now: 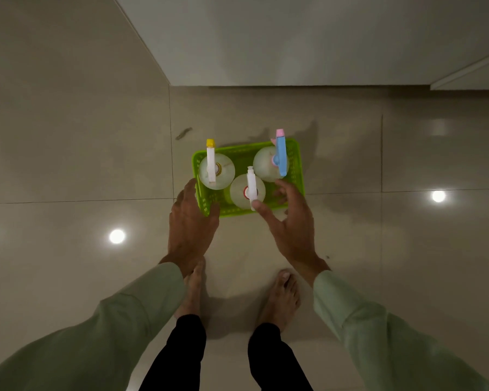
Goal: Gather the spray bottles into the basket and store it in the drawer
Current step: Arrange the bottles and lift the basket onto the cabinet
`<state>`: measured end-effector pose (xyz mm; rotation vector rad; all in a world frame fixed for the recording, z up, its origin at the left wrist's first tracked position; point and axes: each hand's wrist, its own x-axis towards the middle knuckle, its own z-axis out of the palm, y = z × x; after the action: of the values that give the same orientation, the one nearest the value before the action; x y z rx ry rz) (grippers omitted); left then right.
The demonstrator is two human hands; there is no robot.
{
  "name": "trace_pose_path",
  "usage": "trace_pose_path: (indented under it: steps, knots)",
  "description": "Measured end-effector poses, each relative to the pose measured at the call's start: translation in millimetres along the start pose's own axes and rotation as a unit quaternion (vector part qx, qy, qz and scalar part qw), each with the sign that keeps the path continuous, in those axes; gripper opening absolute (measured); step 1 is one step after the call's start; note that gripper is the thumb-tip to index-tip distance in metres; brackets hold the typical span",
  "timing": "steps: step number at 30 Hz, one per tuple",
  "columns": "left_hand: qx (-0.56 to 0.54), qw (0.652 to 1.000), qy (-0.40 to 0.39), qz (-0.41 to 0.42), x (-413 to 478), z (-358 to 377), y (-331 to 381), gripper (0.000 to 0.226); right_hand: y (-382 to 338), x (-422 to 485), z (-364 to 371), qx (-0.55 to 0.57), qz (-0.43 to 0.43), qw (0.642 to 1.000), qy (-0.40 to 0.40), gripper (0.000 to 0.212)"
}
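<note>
A lime-green plastic basket (297,167) sits low over the tiled floor, just ahead of my feet. Three clear spray bottles stand upright in it. One with a white trigger and yellow nozzle (224,172) is at the left. A second, with a white trigger and red collar (238,193), is at the near middle. The third, with a blue trigger and pink nozzle (263,162), is at the right. My left hand (191,221) wraps the basket's near-left corner, thumb over the rim. My right hand (292,221) hovers at the near-right side, fingers spread, thumb by the white trigger.
A white cabinet front (294,38) rises just beyond the basket, and a protruding white edge (469,71) shows at the top right. My bare feet (192,289) stand close behind the basket. Glossy floor tiles (68,165) spread to both sides, with ceiling-light reflections.
</note>
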<state>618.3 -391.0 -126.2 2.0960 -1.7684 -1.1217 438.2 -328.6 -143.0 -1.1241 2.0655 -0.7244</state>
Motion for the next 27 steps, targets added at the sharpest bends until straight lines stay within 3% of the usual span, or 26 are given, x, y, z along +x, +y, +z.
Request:
trace_pose_path:
  steps: [3,5,10,14,20,27]
  knots:
    - [-0.014,1.0,0.002,-0.025,9,6,-10,0.066,22,5,-8,0.017,0.009,0.997,0.077,0.044]
    - [-0.016,0.998,0.0,-0.062,15,14,-18,0.071,40,16,-7,-0.024,0.041,0.993,0.11,0.043]
    - [-0.022,0.99,-0.043,-0.136,38,41,-34,0.082,70,58,1,-0.018,0.182,0.983,-0.022,0.067]
    - [-0.024,0.99,-0.059,-0.13,50,61,-45,0.077,82,75,13,0.025,0.152,0.987,-0.045,0.056]
    - [0.024,0.994,-0.025,-0.104,55,62,-53,0.045,87,78,19,0.012,0.122,0.992,-0.014,0.053]
    - [0.015,0.995,-0.042,-0.09,26,22,-28,0.043,55,50,-23,0.054,0.085,0.995,-0.027,0.046]
